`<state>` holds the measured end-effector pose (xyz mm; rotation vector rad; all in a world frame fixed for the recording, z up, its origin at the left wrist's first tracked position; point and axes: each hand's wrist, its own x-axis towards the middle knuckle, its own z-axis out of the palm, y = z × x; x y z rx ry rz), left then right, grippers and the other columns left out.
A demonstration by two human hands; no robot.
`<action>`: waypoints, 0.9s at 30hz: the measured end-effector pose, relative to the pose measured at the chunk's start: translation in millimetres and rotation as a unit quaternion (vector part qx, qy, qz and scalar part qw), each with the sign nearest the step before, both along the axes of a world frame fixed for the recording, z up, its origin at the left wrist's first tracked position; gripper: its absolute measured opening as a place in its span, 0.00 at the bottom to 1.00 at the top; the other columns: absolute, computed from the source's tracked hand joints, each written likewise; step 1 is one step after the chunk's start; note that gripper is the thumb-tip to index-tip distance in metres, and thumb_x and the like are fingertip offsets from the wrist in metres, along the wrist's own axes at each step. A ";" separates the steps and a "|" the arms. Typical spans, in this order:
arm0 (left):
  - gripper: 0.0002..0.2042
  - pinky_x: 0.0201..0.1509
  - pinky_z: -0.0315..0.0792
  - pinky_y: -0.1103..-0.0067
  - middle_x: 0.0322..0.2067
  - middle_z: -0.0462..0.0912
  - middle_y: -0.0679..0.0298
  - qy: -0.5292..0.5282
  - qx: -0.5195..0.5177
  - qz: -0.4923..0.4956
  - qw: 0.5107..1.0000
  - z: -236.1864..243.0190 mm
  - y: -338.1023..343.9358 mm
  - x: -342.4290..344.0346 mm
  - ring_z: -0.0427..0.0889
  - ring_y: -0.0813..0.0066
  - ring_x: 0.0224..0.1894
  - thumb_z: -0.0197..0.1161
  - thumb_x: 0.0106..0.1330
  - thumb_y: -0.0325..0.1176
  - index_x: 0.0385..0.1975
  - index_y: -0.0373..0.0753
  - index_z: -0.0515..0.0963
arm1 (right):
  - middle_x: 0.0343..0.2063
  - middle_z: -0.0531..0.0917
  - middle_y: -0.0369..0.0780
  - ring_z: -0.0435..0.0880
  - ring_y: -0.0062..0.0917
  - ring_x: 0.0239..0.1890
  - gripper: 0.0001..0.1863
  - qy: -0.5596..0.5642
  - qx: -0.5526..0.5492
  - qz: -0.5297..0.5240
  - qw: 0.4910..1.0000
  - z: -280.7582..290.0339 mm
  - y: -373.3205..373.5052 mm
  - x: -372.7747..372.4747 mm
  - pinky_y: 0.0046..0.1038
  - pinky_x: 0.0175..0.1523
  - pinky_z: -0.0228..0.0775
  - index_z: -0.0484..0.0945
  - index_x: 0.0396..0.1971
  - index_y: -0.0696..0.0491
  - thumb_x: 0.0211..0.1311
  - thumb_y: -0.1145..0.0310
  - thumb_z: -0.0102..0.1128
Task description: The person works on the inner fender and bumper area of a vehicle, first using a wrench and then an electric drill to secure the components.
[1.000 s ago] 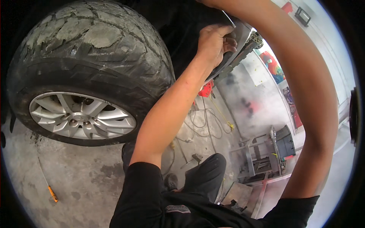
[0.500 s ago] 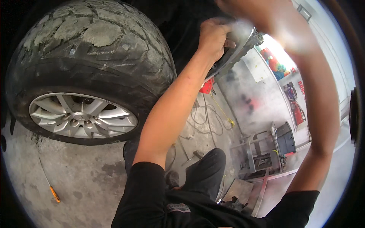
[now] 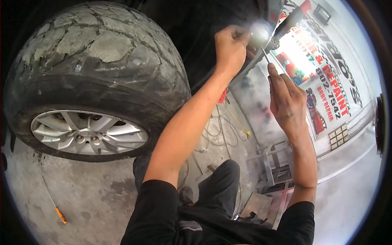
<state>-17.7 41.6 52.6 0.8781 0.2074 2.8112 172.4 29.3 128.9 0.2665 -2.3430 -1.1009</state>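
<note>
Slanting up and to the left, a thin metal rod (image 3: pixel 266 56) is gripped by the right hand (image 3: pixel 288 98), with the index finger laid along it and the other fingers curled in. Its shaft is straight, narrow and bare, and its far end is brought close to the edge of a dark strip (image 3: pixel 254 62) on the vehicle's body. Contact cannot be judged, as that spot is washed out by a round, whitish glare. The left hand (image 3: pixel 231 51) is raised just to the left, its thumb and fingers bent narrowly toward the same edge; whether anything is held there cannot be told.

On the left, a large black tyre (image 3: pixel 108 61) is seen, its cracked tread coated with pale grey dirt, around a silver spoked wheel (image 3: pixel 87 134). The grey concrete floor (image 3: pixel 98 188) is marked by dark stains, and an orange-handled tool (image 3: pixel 61 214) is laid on it at the near left. Farther right, looped cables (image 3: pixel 219 127) and a yellow cord (image 3: pixel 237 118) are spread near a red object (image 3: pixel 223 96). At the right, a metal frame (image 3: pixel 268 167) is placed by a whitish wall (image 3: pixel 343 167), on which a colourful printed banner (image 3: pixel 326 69) is hung.
</note>
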 end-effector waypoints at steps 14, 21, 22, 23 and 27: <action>0.05 0.19 0.71 0.78 0.27 0.80 0.61 -0.007 0.053 -0.165 0.985 -3.4 0.2 -4.8 0.80 0.73 0.21 0.63 0.70 0.26 0.38 0.30 0.79 | 0.27 0.85 0.51 0.88 0.46 0.35 0.06 -0.086 0.185 -0.053 0.978 64.5 -99.8 -176.3 0.39 0.41 0.82 0.81 0.30 0.62 0.54 0.75 0.63; 0.05 0.18 0.68 0.79 0.25 0.79 0.62 0.005 0.063 -0.160 0.985 0.1 9.8 -3.9 0.79 0.74 0.21 0.64 0.71 0.27 0.36 0.31 0.80 | 0.32 0.86 0.52 0.87 0.45 0.43 0.07 -0.168 0.283 0.033 0.944 79.3 -78.5 -217.4 0.40 0.50 0.80 0.82 0.33 0.62 0.56 0.74 0.62; 0.05 0.18 0.68 0.79 0.25 0.79 0.62 0.002 0.060 -0.161 0.985 -2.1 9.6 -5.0 0.79 0.74 0.21 0.64 0.71 0.27 0.36 0.31 0.80 | 0.35 0.86 0.53 0.87 0.45 0.44 0.08 -0.164 0.284 0.010 0.945 79.5 -77.7 -223.6 0.40 0.51 0.80 0.82 0.34 0.61 0.57 0.74 0.61; 0.04 0.18 0.68 0.79 0.25 0.80 0.62 -0.008 0.052 -0.166 0.985 -4.0 9.1 -6.2 0.79 0.74 0.21 0.64 0.71 0.27 0.36 0.32 0.80 | 0.37 0.86 0.53 0.87 0.45 0.45 0.08 -0.159 0.285 -0.013 0.945 81.1 -76.6 -227.2 0.41 0.53 0.79 0.82 0.34 0.61 0.58 0.74 0.60; 0.04 0.18 0.67 0.80 0.26 0.80 0.62 -0.011 0.041 -0.172 0.984 -8.4 -0.1 -7.2 0.79 0.74 0.22 0.64 0.71 0.27 0.37 0.32 0.80 | 0.41 0.85 0.53 0.86 0.45 0.47 0.09 -0.234 0.268 0.057 0.933 90.2 -86.2 -211.9 0.41 0.54 0.79 0.83 0.37 0.61 0.60 0.73 0.59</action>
